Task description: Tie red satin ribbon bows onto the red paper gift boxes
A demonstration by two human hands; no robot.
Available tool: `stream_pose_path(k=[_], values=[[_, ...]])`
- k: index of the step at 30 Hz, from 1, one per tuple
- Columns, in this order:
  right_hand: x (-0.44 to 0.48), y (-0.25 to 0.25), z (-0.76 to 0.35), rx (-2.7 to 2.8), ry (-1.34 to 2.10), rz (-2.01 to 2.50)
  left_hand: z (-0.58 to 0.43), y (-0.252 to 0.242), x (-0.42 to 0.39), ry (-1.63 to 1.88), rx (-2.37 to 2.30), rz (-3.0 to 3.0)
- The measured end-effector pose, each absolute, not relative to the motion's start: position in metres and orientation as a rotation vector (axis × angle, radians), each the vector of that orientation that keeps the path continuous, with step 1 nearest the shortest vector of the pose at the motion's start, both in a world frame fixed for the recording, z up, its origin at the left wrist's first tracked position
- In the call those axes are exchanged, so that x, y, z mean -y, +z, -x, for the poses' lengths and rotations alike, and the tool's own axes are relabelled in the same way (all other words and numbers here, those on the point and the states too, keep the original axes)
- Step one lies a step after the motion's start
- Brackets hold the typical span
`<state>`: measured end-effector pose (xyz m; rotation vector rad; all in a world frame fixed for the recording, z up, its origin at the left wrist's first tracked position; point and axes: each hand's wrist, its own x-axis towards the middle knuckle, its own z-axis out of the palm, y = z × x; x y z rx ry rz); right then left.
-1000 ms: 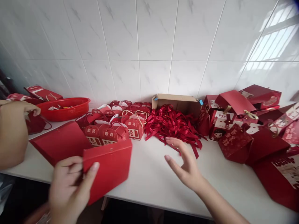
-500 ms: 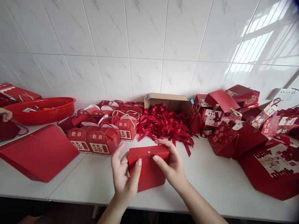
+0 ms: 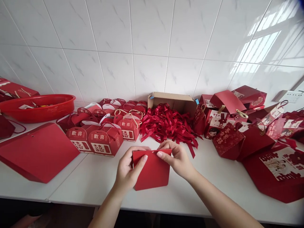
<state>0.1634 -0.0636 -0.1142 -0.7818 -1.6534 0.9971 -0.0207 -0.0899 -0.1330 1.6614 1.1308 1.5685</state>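
Note:
A flat red paper bag (image 3: 153, 171) lies in both my hands above the white table (image 3: 95, 180), near its front edge. My left hand (image 3: 128, 171) grips the bag's upper left corner, thumb on the front. My right hand (image 3: 178, 158) pinches the upper right corner, fingers curled over the top edge. A small hole shows near the bag's top edge.
A pile of red ribbons (image 3: 168, 123) spills from a cardboard box (image 3: 173, 101) behind my hands. Small red gift boxes (image 3: 102, 139) stand at left, beside a stack of flat red bags (image 3: 38, 153) and a red basket (image 3: 38, 107). Larger red bags (image 3: 251, 136) crowd the right.
My left hand brought the red bag from the left to the middle and my right hand took its other corner. The bag now sits slightly lower. Another person's hand at far left is gone from view.

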Motion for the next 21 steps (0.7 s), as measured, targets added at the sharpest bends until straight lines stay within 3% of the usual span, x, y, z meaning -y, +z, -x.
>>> stream_pose_path(k=[4, 8, 13, 21], values=[[0.029, -0.106, -0.174, 1.756, 1.002, 0.679, 0.016, -0.134, 0.095, 1.526, -1.171, -1.52], [-0.046, -0.099, -0.176, 1.614, 0.635, 1.12, 0.004, -0.134, 0.102, 1.662, -1.212, -1.413], [-0.135, -0.103, -0.171, 1.65, 0.426, 1.4, -0.004, -0.135, 0.104, 1.759, -1.242, -1.367], [-0.185, -0.129, -0.153, 1.83, 0.107, 1.746, -0.002, -0.148, 0.098, 1.852, -1.259, -1.465]])
